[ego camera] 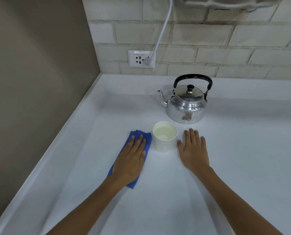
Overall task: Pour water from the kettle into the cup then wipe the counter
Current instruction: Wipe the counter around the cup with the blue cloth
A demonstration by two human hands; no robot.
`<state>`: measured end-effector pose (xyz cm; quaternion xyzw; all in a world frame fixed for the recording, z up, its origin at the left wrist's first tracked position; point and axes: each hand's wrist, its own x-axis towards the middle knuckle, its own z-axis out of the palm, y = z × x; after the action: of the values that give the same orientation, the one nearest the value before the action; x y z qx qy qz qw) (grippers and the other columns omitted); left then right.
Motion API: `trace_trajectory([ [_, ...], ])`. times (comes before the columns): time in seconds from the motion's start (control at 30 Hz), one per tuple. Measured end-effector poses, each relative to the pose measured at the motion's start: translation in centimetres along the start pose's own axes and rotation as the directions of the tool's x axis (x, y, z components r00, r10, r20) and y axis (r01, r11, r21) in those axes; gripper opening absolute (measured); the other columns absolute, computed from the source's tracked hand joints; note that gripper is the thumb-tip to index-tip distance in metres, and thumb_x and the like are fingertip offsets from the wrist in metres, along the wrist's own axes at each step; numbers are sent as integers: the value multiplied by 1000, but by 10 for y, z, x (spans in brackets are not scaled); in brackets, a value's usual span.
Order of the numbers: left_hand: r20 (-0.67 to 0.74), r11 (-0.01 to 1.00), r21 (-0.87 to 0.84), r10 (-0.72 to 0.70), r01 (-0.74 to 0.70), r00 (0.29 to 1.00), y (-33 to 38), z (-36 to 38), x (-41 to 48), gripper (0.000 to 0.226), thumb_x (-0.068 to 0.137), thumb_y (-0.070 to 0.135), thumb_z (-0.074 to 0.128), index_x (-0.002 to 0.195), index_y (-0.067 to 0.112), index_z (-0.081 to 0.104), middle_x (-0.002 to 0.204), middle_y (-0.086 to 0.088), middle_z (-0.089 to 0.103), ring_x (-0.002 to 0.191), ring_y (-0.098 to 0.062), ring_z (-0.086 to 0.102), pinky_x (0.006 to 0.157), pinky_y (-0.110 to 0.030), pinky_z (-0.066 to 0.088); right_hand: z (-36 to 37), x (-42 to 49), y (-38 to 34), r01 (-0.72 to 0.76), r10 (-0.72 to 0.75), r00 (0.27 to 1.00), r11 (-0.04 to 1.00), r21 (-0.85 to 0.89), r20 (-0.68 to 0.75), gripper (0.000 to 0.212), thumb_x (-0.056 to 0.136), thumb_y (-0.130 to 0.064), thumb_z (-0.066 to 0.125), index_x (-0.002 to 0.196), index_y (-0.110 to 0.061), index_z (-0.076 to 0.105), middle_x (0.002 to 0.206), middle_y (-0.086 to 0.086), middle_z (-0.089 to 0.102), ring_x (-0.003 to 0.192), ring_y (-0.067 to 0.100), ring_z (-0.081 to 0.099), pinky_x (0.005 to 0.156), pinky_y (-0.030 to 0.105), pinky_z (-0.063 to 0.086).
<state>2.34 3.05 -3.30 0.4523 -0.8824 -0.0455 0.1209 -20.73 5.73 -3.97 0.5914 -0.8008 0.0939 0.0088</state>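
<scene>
A shiny metal kettle (186,103) with a black handle stands upright on the white counter (234,150), spout pointing left. In front of it stands a white paper cup (164,136) with water inside. My left hand (130,160) lies flat, fingers spread, on a blue cloth (146,138) just left of the cup. My right hand (193,150) rests flat on the bare counter to the right of the cup, holding nothing.
A tiled back wall carries a power socket (141,59) with a white cable (163,31) plugged in and running upward. A beige side wall (31,82) borders the counter on the left. A metal fixture (231,2) hangs at the top right.
</scene>
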Motion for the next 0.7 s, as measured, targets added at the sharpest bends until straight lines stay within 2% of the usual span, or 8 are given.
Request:
trace_trajectory([
  [0.03,14,999,-40,-20,20,1000,-7,0,3,46,99,27,20,143,13,21,154,0,18,143,-17,10,114,-23,6,0,0,1,3,-3,1000,1000,5,3,58,96,-41,22,142,-7,16,154,13,18,142,26,10,117,45,13],
  [0.1,31,996,-53,-69,70,997,-20,-2,9,47,99,27,20,144,15,12,156,1,7,144,-15,0,113,-20,-1,1,-1,4,2,-3,1000,999,35,21,59,96,-42,20,143,-9,13,155,12,14,143,24,7,118,44,10],
  [0.2,-5,984,-2,-176,176,984,-19,-8,0,46,99,20,23,142,5,20,154,-10,19,143,-24,13,116,-27,13,2,-2,5,-3,2,999,999,43,39,60,96,-43,18,144,-9,10,156,11,10,143,23,4,118,44,7],
  [0.3,-75,989,120,-82,91,994,18,-3,-27,48,89,16,26,128,-5,44,136,-19,49,129,-33,43,103,-41,42,3,-2,2,-12,11,999,999,36,32,60,96,-43,16,144,-8,9,156,12,10,143,24,4,118,44,6],
  [0.4,20,992,126,-15,12,1000,58,9,-46,53,93,20,12,140,-4,18,151,-17,20,140,-36,18,113,-45,27,4,-1,2,-20,18,999,999,40,41,59,96,-42,16,144,-8,9,156,12,10,143,25,4,118,45,5],
  [0.5,-42,1000,2,-20,20,999,60,-5,-48,46,95,24,27,136,5,38,146,-7,36,136,-25,31,110,-38,32,4,-2,4,-12,11,999,999,37,42,59,96,-42,16,144,-9,8,156,11,9,143,24,4,118,44,5],
  [0.6,-98,996,39,-78,82,992,34,-16,-52,41,93,22,41,128,4,48,138,-9,47,127,-25,47,99,-31,44,3,-2,6,-6,4,999,999,49,49,59,96,-43,16,144,-10,7,156,10,8,143,23,2,118,43,5],
  [0.7,77,979,31,-205,204,976,26,-6,-56,53,98,20,29,143,4,6,155,-10,6,143,-29,4,118,-32,8,4,-3,4,-7,4,998,999,50,55,60,96,-43,15,144,-9,7,156,11,7,143,24,2,118,43,4],
])
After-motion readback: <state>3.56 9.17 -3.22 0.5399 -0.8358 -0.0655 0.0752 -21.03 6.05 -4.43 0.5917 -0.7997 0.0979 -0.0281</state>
